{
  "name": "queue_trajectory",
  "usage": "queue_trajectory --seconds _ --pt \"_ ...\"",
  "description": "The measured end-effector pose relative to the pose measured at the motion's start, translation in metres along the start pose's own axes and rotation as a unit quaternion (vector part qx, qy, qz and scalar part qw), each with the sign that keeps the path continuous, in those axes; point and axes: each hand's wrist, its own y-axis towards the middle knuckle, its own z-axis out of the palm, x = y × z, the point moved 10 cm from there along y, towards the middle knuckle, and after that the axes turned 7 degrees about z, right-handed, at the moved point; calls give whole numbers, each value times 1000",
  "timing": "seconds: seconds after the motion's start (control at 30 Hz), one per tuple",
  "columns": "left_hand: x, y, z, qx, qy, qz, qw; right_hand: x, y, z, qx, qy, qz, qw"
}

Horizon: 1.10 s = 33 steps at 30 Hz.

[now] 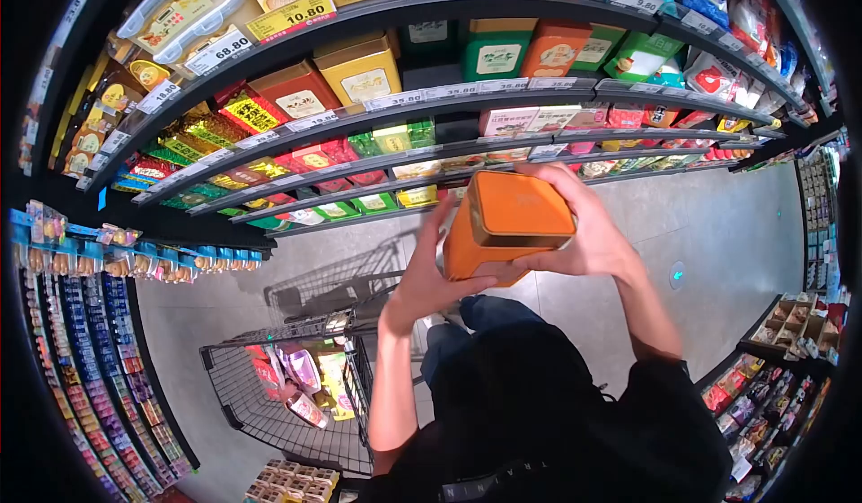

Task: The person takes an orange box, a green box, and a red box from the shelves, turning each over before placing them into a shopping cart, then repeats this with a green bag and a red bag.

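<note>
An orange tin box (516, 211) with a gold band under its lid is held up in front of my body, between both hands. My left hand (426, 278) grips its left side, thumb along the lower edge. On the right side, my right hand (588, 225) wraps round it, fingers at the top edge and thumb below. The tin is tilted, lid toward me. Behind it rise store shelves, where a similar orange tin (555, 51), a green tin (498, 54) and a yellow tin (361, 76) stand in a row.
A black wire shopping cart (233, 395) stands at my left with several packages inside, among them a yellow bag (334, 382). Grey floor (718, 225) stretches to the right. Racks of packaged goods line the left (99, 341) and lower right (772, 404).
</note>
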Motion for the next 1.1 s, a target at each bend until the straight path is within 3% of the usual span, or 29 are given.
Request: queue_trajectory --seconds 0.03,0.1,0.17,0.23,0.3,0.37,0.43,0.6,1.1 --pt "-5 -2 -1 -2 0 1 1000 -3 -1 1 1 -1 -2 1000" --pt "10 -15 16 51 -113 -128 984 -19 -3 8 28 102 58 993" --pt "8 -22 13 20 -98 -126 987 -14 -5 15 31 125 65 990" --pt "26 -33 14 -7 -125 -145 981 -34 -7 19 -23 269 55 961" --pt "29 -40 14 -30 -133 -145 980 -43 -9 27 -22 266 17 964" --pt "30 -50 14 -50 -140 -151 977 -54 -17 43 -23 383 78 920" --pt "27 -52 16 -72 -260 -136 953 -51 -20 50 -15 385 68 920" --pt "26 -57 14 -100 -256 -141 951 -67 -33 72 25 422 123 898" --pt "29 -60 23 -121 -212 -152 958 -79 -38 69 22 436 131 890"
